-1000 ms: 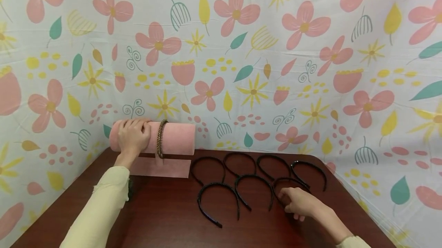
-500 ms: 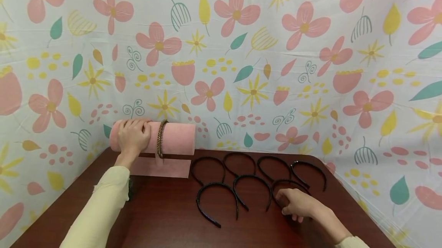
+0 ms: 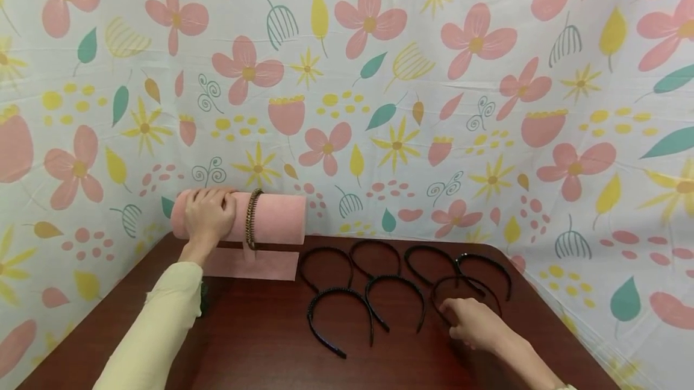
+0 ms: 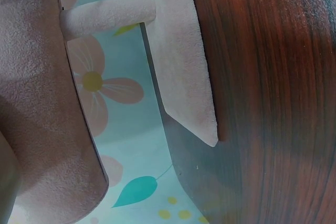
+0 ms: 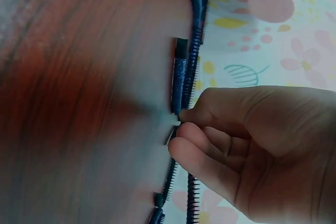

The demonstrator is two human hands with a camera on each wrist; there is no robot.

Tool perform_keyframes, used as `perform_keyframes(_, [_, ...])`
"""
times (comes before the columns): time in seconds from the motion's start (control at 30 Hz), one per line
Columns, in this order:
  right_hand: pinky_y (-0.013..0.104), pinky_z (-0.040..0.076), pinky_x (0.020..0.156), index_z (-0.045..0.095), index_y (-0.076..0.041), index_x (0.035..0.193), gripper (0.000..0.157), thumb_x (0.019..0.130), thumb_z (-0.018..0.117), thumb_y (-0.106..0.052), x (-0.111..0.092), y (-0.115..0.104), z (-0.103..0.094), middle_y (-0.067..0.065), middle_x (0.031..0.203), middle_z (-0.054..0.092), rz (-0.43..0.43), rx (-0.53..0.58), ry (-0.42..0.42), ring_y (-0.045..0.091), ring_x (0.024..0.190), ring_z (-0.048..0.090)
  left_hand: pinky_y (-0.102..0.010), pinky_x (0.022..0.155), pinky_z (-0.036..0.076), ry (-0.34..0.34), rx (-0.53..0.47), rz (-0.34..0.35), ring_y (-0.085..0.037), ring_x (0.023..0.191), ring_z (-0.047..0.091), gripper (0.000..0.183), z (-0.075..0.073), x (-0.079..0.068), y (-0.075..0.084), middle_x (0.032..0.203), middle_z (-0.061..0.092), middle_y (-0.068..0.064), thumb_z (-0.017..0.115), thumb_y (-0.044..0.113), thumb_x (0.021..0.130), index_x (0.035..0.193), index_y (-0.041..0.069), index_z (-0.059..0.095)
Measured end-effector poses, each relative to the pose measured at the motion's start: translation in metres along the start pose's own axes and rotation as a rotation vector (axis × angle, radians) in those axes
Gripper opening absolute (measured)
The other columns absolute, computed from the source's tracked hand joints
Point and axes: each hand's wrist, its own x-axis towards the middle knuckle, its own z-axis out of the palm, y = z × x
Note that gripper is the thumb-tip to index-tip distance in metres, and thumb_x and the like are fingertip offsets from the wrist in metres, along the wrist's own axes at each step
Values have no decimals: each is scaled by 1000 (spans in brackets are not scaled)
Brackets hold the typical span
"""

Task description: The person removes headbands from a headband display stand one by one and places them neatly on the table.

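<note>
My left hand point(image 3: 210, 215) grips the left part of a pink padded headband stand point(image 3: 281, 218), a horizontal roll on a post and flat base. Around the roll, right of that hand, hangs a gold-brown toothed headband point(image 3: 250, 221). At the right of the table my right hand point(image 3: 474, 322) pinches one end of a thin dark headband point(image 3: 432, 298), whose arch points away from me. In the right wrist view, thumb and fingertips point(image 5: 184, 153) meet at the band; the exact contact is partly hidden. In the left wrist view, the roll point(image 4: 42, 103) fills the left side.
Several black headbands lie in two rows on the dark red wooden table point(image 3: 260, 342), among them a front-left one point(image 3: 340, 289) and a back-right one point(image 3: 490, 259). A dark green object point(image 3: 203, 298) peeks from beside the left sleeve. A floral cloth point(image 3: 347, 76) hangs behind.
The headband in my right hand has shifted right and its arch now overlaps the back-row bands. Two front-row headbands have slid slightly left. My left hand stays on the stand.
</note>
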Motion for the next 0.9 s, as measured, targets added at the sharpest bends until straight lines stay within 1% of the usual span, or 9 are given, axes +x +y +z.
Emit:
perform_keyframes(0.17, [31,45,41,61,0,121,38,83,63,0,-3,-1,1,6,59,59,-42,31,-44,19,44,54,-51,100,44,17,6,3,-36,95,68,35,-1,-2,-2,96,76,-13,46,21,92,92,8,79])
perform_keyframes(0.3, [32,48,41,61,1,121,37,85,64,0,2,-1,2,8,62,60,-44,65,-78,21,46,57,-51,100,43,19,7,-2,-36,96,68,35,-1,-4,-4,96,76,-13,46,22,92,92,9,79])
perform_keyframes(0.47, [32,51,42,60,1,121,36,86,65,2,13,1,4,9,68,59,-29,78,-52,23,49,59,-50,102,43,1,14,-7,-35,97,68,36,-1,-5,-4,97,77,-11,45,22,93,94,10,79])
perform_keyframes(0.57, [32,50,41,60,1,124,37,88,64,2,18,4,5,9,70,58,-27,76,-43,23,50,58,-50,102,43,-3,15,-3,-34,97,68,37,1,-5,-4,97,77,-11,44,23,93,94,10,79])
perform_keyframes(0.77, [31,48,41,58,-1,129,39,91,64,-1,21,9,3,11,69,57,-42,96,-52,24,53,57,-51,102,43,7,5,5,-35,97,67,36,2,-1,-1,97,77,-12,45,23,93,94,10,79])
perform_keyframes(0.87, [31,47,42,58,-2,129,39,91,65,-4,21,9,1,10,67,58,-44,103,-59,22,52,56,-51,102,43,14,3,9,-35,96,67,35,2,0,-1,96,77,-12,46,22,93,93,9,79])
perform_keyframes(0.9, [31,47,42,58,-2,129,38,92,65,-6,21,9,0,9,69,59,-45,101,-55,21,51,55,-51,102,43,15,4,9,-35,96,67,35,2,0,-1,96,77,-12,46,22,93,93,9,79])
